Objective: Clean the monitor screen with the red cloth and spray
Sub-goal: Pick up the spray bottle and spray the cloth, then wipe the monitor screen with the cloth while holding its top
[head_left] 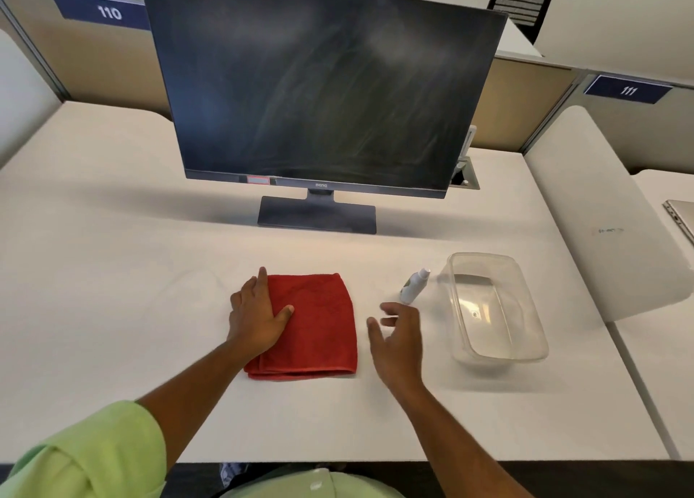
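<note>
Hands getting ready: one on the cloth, one reaching for the spray.

Left hand (259,317) lies flat with straight fingers on the left part of the folded red cloth (313,325), holding nothing. Right hand (396,334) is open with spread fingers, close to the small spray bottle (413,285) but not touching it. The bottle stands beside a clear tub (525,302). Best to wrap fingers round its middle so it does not tip, then aim at the streaky monitor screen (319,92).
</note>
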The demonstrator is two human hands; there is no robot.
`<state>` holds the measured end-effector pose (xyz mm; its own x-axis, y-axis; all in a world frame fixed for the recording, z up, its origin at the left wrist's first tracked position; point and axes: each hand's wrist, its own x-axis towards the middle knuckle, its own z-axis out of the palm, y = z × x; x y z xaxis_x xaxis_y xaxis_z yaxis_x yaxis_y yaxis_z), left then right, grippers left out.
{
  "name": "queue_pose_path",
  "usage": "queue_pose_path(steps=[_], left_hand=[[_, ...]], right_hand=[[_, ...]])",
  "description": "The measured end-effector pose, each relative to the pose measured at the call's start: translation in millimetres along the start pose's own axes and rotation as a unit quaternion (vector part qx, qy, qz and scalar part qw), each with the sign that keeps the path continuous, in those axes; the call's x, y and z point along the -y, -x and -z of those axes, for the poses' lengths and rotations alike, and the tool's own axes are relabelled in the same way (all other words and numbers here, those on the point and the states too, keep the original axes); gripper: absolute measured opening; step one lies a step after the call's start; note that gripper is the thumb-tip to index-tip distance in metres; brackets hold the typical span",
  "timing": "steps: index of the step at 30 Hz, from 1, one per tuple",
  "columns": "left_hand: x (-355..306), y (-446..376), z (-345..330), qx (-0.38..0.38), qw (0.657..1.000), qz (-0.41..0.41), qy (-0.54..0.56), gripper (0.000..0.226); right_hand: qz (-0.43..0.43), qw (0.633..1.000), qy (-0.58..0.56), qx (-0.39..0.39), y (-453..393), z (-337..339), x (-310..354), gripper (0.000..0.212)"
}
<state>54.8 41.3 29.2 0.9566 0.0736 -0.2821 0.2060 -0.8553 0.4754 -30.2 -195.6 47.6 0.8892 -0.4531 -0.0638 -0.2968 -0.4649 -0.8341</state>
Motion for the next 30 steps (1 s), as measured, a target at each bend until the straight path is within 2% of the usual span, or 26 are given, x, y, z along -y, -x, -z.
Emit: queue_pose_path(steps=[3, 9, 11, 14, 17, 19, 21, 23, 27, 30], left_hand=[[-10, -8, 3, -0.006, 0.997, 0.045, 0.060, 0.097], [-5, -21, 10, 0.013, 0.967, 0.136, 0.217, 0.095], [-2, -22, 11, 0.041, 0.956, 0.148, 0.248, 0.093], [2, -21, 18, 0.057, 0.954, 0.151, 0.251, 0.092], [3, -20, 33, 0.014, 0.982, 0.104, 0.154, 0.090], [-3, -22, 48, 0.013, 0.983, 0.019, 0.185, 0.085], [-14, -25, 67, 0.077, 0.968, -0.080, 0.225, 0.074], [-27, -28, 86, 0.165, 0.950, -0.140, 0.227, 0.062], [-46, -32, 125, 0.313, 0.898, -0.160, 0.267, 0.049], [-49, -34, 139, 0.326, 0.884, -0.178, 0.284, 0.044]], right_hand=[[-0.035, 0.988, 0.052, 0.144, -8, -16, 5, 0.049], [-0.098, 0.974, 0.103, 0.175, -29, -39, 26, 0.068], [-0.114, 0.973, 0.098, 0.174, -30, -43, 31, 0.058], [-0.105, 0.973, 0.088, 0.184, -32, -46, 40, 0.023], [-0.086, 0.976, 0.028, 0.199, -35, -42, 59, 0.011], [-0.044, 0.976, 0.003, 0.213, -38, -35, 74, 0.005], [0.014, 0.969, -0.006, 0.248, -42, -28, 88, 0.005], [0.077, 0.957, 0.020, 0.280, -46, -20, 102, 0.008], [0.160, 0.937, 0.067, 0.302, -59, -4, 124, 0.015], [0.163, 0.942, 0.068, 0.286, -69, 9, 130, 0.018]])
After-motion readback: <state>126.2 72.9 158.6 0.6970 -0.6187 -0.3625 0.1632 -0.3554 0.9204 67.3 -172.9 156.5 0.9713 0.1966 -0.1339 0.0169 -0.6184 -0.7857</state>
